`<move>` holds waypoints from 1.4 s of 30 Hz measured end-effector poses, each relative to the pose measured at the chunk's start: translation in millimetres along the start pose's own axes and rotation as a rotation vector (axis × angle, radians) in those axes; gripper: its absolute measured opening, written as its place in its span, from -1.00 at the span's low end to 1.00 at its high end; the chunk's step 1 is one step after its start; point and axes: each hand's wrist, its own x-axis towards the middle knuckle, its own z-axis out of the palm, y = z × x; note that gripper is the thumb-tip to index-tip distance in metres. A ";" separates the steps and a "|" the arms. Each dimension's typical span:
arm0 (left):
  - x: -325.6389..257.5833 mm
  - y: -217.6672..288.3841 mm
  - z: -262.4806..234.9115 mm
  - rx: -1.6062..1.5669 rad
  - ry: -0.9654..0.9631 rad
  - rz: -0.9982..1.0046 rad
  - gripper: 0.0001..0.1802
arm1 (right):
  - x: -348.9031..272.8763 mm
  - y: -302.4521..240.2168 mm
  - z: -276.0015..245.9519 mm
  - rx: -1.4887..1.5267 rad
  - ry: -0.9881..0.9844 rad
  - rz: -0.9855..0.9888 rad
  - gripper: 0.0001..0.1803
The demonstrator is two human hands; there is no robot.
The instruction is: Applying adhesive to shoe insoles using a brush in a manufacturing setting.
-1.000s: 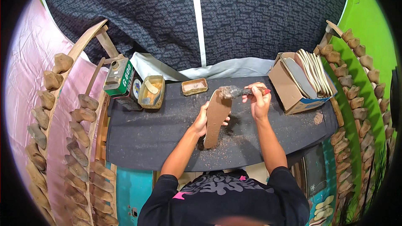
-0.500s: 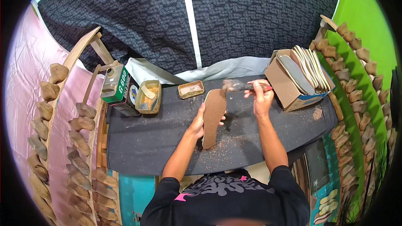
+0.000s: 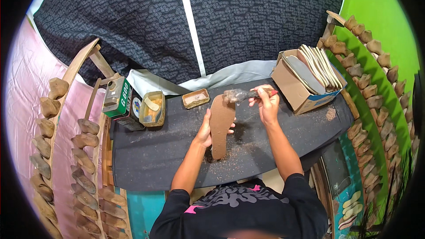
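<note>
A flat brown sole (image 3: 220, 124), shaped like a long footprint with a rounded toe and a matte, fibrous face, stands tilted on the dark cloth-covered surface (image 3: 155, 159), its heel end down among crumbs of brown dust. The left hand (image 3: 204, 130) is cupped against the sole's left edge, fingers wrapped behind it and thumb on the near side, propping it up. The right hand (image 3: 267, 104), just to the right of the sole's toe, has its fingers pinched around the wooden handle of a brush (image 3: 241, 94), whose clumped, grey bristle head touches the top of the sole.

Left of the sole's toe lies a small shallow rectangular tin (image 3: 195, 98) with a pale residue inside. Further left of the sole stands an open yellowish tin (image 3: 152, 108) with glossy amber contents, and beside that a green rectangular metal can (image 3: 118, 102). Right of the sole, past the right hand, sits a cardboard box (image 3: 296, 86) packed with thin pale insoles standing on edge. Well to the left and right of the sole, curved racks hold rows of rough wooden shoe lasts (image 3: 86, 139).
</note>
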 end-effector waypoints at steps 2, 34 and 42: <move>0.5 3.0 4.4 -0.017 0.018 -0.004 -0.13 | -1.8 9.8 -3.8 -0.015 0.003 0.027 -0.87; -21.9 -2.9 13.2 -0.048 0.064 0.010 -0.18 | -22.4 -14.5 -12.5 0.025 -0.009 -0.016 -0.88; -26.3 5.8 34.4 -0.117 0.257 0.058 -0.19 | -58.4 -4.5 -16.1 -0.030 -0.235 0.221 -0.87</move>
